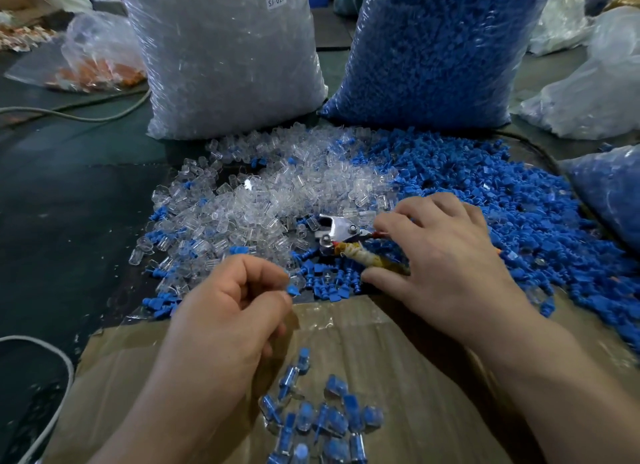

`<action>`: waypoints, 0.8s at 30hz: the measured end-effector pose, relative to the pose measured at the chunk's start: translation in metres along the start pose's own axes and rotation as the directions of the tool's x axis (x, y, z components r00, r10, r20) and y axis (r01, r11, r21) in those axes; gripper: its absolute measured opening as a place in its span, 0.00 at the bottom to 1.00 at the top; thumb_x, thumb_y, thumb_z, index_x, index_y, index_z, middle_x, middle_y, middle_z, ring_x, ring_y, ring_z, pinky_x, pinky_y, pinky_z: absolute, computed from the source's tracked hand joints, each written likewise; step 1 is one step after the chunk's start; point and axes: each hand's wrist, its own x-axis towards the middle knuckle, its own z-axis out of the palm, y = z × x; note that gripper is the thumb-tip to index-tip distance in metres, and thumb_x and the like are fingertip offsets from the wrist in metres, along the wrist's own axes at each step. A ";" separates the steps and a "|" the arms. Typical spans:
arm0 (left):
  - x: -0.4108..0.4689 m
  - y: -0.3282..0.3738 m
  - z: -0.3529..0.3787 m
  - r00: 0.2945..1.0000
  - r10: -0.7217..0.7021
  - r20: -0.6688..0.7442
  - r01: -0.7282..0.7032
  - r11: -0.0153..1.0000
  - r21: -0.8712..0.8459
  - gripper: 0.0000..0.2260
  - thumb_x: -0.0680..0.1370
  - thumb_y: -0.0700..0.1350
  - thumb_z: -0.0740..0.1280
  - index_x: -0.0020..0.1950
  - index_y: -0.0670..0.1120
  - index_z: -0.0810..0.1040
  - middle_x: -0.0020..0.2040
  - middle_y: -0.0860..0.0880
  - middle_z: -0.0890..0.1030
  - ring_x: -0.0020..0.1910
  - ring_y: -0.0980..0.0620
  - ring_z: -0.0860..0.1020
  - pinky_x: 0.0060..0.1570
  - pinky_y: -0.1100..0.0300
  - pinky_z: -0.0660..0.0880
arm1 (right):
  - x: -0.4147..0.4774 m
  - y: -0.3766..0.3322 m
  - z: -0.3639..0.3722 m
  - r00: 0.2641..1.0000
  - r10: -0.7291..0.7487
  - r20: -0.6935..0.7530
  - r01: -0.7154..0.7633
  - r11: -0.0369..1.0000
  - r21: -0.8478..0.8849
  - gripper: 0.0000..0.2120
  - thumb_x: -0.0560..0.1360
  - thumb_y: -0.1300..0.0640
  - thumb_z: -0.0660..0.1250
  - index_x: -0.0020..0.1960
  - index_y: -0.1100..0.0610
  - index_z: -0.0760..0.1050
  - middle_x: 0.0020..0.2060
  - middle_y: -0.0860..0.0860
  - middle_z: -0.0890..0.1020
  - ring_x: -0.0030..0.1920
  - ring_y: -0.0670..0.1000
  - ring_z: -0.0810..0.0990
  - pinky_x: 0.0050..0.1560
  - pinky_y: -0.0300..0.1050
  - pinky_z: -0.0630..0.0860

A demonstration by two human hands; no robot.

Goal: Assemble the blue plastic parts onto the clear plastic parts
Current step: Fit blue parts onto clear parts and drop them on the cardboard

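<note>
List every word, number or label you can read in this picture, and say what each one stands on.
"SJ-017": on a small white sticker near the top of the big bag of clear parts.
Nothing else can be read: no writing shows on the bag of blue parts, the cardboard or the metal tool.

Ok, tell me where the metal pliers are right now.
Head view, centre: the metal pliers lie where the clear parts pile meets the blue parts pile, handles gripped by the right hand.
</note>
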 end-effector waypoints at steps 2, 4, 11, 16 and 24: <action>-0.002 0.001 0.003 1.000 0.021 -0.015 -0.020 0.999 0.032 0.15 0.75 0.41 0.71 0.43 0.64 0.80 0.32 0.51 0.83 0.25 0.58 0.77 0.27 0.70 0.74 | -0.006 -0.008 -0.004 0.994 -0.039 -0.106 0.046 0.997 0.065 0.26 0.72 0.34 0.58 0.61 0.48 0.76 0.55 0.47 0.77 0.59 0.53 0.70 0.61 0.54 0.65; -0.004 0.001 0.006 0.998 0.047 -0.036 -0.046 0.998 0.053 0.14 0.75 0.43 0.72 0.45 0.65 0.80 0.33 0.53 0.83 0.26 0.58 0.78 0.27 0.66 0.74 | -0.015 -0.025 -0.008 0.976 -0.139 -0.166 0.158 0.981 0.109 0.21 0.74 0.37 0.57 0.57 0.48 0.78 0.51 0.46 0.80 0.54 0.51 0.77 0.57 0.54 0.72; -0.011 0.005 0.009 0.975 0.218 -0.035 -0.212 0.970 0.118 0.05 0.75 0.61 0.70 0.49 0.64 0.80 0.34 0.57 0.84 0.30 0.59 0.80 0.29 0.64 0.77 | -0.020 -0.048 -0.003 0.946 -0.314 -0.078 0.323 0.936 0.140 0.09 0.79 0.50 0.60 0.47 0.51 0.77 0.40 0.47 0.79 0.42 0.52 0.76 0.45 0.46 0.63; -0.007 0.008 0.007 0.992 0.120 -0.034 -0.119 0.992 0.037 0.16 0.67 0.68 0.61 0.44 0.61 0.81 0.30 0.53 0.82 0.24 0.62 0.76 0.25 0.70 0.71 | -0.021 -0.050 -0.003 0.940 -0.333 -0.071 0.340 0.926 0.165 0.11 0.78 0.51 0.56 0.49 0.51 0.77 0.42 0.46 0.79 0.42 0.50 0.75 0.45 0.43 0.63; -0.009 0.008 -0.003 0.944 0.289 0.162 -0.290 0.957 -0.018 0.18 0.73 0.69 0.64 0.42 0.55 0.79 0.28 0.55 0.73 0.25 0.60 0.69 0.23 0.65 0.66 | -0.030 -0.059 -0.009 0.984 -0.178 -0.008 0.148 0.791 0.593 0.13 0.77 0.45 0.56 0.39 0.51 0.70 0.32 0.44 0.73 0.34 0.45 0.71 0.35 0.44 0.68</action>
